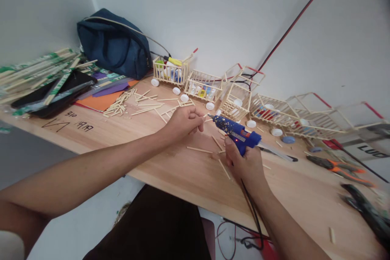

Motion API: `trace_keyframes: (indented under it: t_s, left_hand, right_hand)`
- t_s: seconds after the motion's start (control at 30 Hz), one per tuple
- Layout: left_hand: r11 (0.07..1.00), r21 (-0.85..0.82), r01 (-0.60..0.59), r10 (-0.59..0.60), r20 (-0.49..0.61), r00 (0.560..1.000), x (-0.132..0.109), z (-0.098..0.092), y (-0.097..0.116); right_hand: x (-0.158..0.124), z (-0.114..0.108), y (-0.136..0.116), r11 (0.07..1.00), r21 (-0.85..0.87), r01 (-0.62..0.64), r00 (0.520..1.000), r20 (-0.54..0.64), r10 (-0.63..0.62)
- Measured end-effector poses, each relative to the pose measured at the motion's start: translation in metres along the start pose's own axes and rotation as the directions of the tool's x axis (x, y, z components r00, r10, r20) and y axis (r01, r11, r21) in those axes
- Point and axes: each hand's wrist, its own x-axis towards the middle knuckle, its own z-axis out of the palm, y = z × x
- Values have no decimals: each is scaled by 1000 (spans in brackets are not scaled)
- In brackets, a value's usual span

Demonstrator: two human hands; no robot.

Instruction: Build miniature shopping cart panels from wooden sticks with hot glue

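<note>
Gripped in my right hand (245,162) is a blue glue gun (236,132), its nozzle pointing left and a small red light showing on its body. My left hand (186,122) is pinched closed just left of the nozzle, around a small wooden stick (206,116) whose end shows at the fingertips. The nozzle is at or very near this stick; contact cannot be made out. Loose sticks (199,150) lie on the wooden table (170,170) below the hands. Behind my left hand is a flat ladder-like frame of sticks (169,111).
Small stick carts (202,85) on bottle-cap wheels line the wall. A blue bag (112,42), packaged sticks (39,73) and cut sticks (117,105) are at the left. Orange-handled pliers (341,168) and a knife (278,153) lie right. The gun's cord (254,211) hangs off the front edge.
</note>
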Motion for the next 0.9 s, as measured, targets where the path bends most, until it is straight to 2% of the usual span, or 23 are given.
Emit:
trace_keyframes:
  t_s: [0.57, 0.9]
  left_hand:
    - [1000, 23, -9, 9, -1, 1000, -1, -1, 0]
    - [999, 34, -21, 21, 2, 1000, 1, -3, -3]
  right_hand:
    - [-1, 1, 4, 999, 41, -6, 1000, -14, 7]
    - [-2, 1, 2, 992, 119, -33, 997, 67, 25]
